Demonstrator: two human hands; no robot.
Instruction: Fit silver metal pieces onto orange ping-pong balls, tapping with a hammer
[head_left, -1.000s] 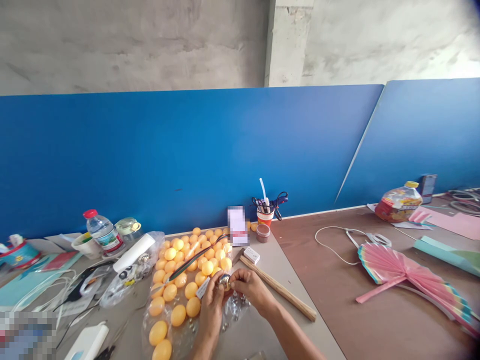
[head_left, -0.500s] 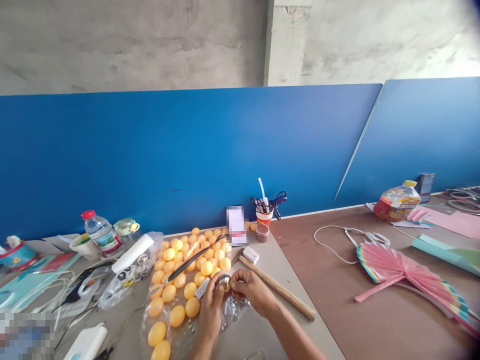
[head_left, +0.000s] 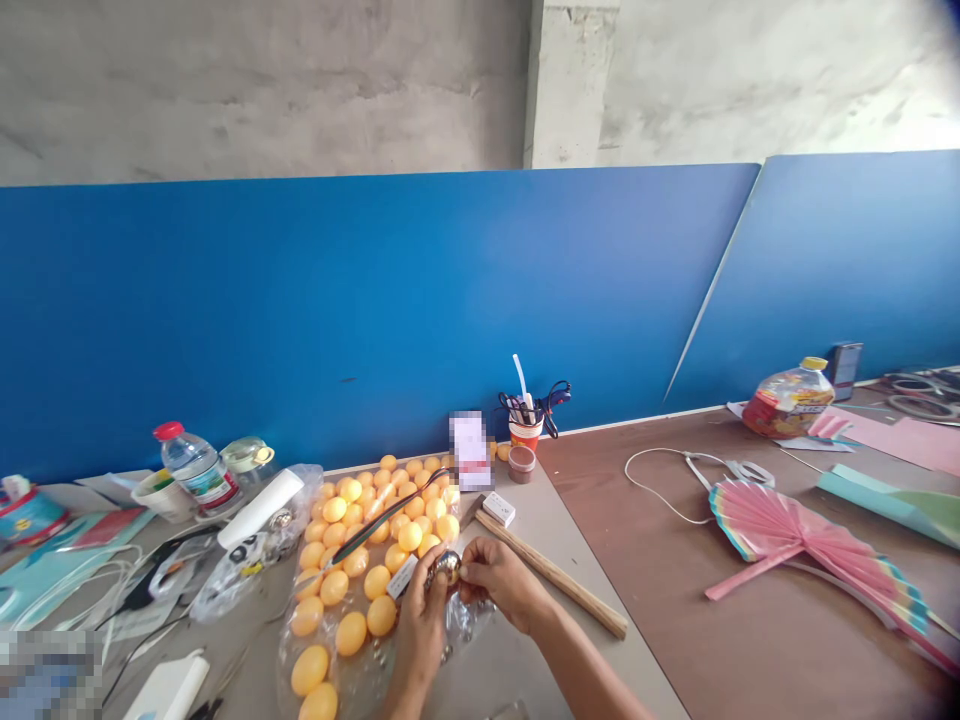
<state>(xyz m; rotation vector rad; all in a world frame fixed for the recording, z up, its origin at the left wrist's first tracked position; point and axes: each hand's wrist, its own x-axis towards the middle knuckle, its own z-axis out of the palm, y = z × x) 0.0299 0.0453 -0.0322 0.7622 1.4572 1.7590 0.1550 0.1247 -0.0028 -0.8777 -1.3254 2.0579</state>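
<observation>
Low in the middle of the view, my left hand [head_left: 420, 620] and my right hand [head_left: 501, 580] meet around a small shiny metal ball [head_left: 448, 567]. Both pinch it with closed fingers, the left from below and the right from the side. Under and behind my hands lies a clear plastic bag [head_left: 375, 660] spread with several orange ping-pong balls [head_left: 352, 560]. A dark thin tool [head_left: 382, 520] lies across the balls.
A wooden stick [head_left: 559, 578] and a small white box [head_left: 499, 507] lie right of my hands. A cup of pens and scissors [head_left: 527, 420] stands by the blue partition [head_left: 375, 300]. Water bottle [head_left: 196, 468], cables and clutter left; pink paper fan [head_left: 787, 530], white cord and oil jug [head_left: 791, 400] right.
The view has drifted slightly, so everything sits a little further left. My hands keep the same pinch on the metal ball.
</observation>
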